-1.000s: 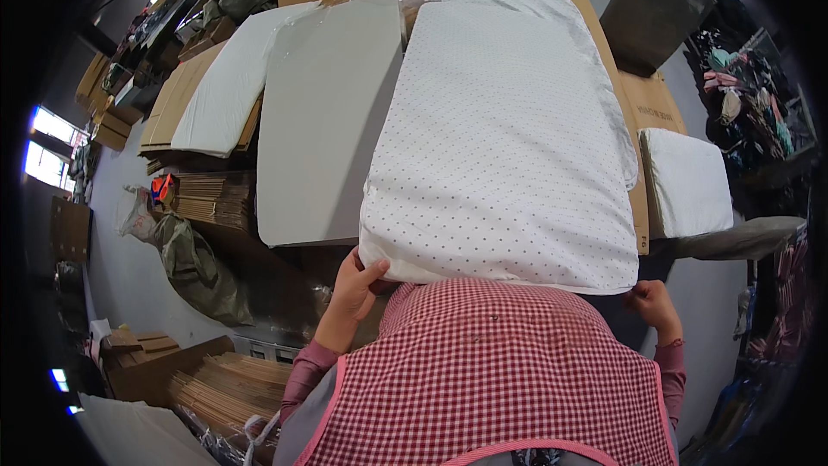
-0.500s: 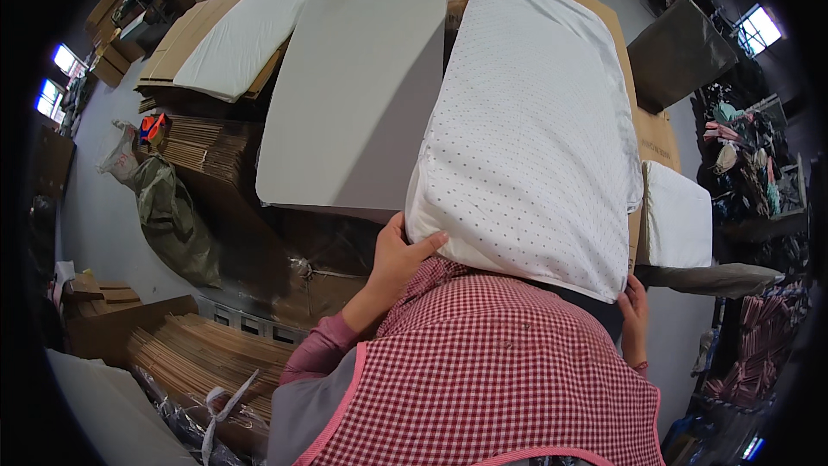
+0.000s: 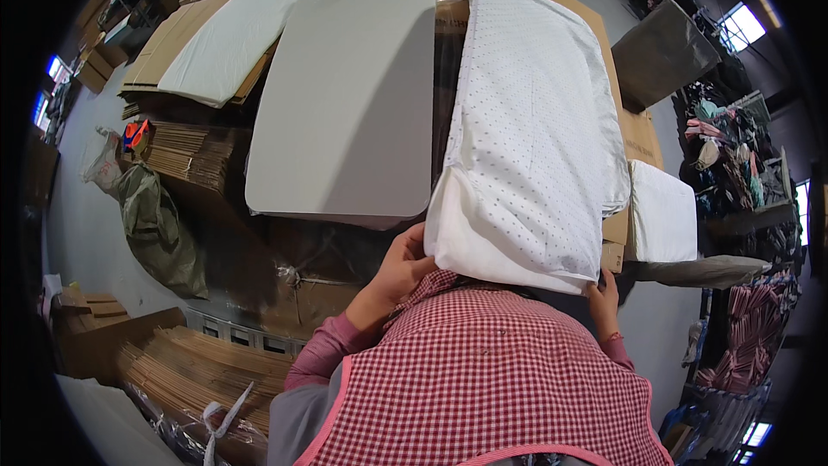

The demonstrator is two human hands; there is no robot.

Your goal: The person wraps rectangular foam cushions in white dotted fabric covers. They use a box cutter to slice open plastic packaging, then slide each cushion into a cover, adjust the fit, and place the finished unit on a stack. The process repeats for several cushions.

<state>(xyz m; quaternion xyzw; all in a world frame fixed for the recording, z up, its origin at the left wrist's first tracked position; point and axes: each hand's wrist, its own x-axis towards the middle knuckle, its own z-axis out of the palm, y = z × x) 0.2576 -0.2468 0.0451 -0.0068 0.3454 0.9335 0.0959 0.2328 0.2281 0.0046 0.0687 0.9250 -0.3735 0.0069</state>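
Note:
A white cloth cover with grey dots [image 3: 535, 121] lies lengthwise in front of me. At its near left corner the dotted layer is drawn aside, baring a plain white padded layer [image 3: 483, 242] under it. My left hand [image 3: 398, 272] is closed on the edge of that corner, fingertips partly hidden behind the cloth. My right hand [image 3: 605, 300] pinches the near right corner of the cover, its fingers partly under the edge. Left of the cover, apart from my hands, lies a flat pale grey board [image 3: 345, 103] with rounded corners.
Flat cardboard [image 3: 181, 39] with a white padded sheet [image 3: 241, 34] on it lies at the far left. A white block-like bundle [image 3: 662, 211] stands right of the cover. Stacked cardboard [image 3: 207, 362] sits low at the left, near a green sack [image 3: 159, 224].
The dotted cloth at the near left corner has been pulled back, so more plain white layer shows. My hands stay at the two near corners; the whole view has shifted slightly.

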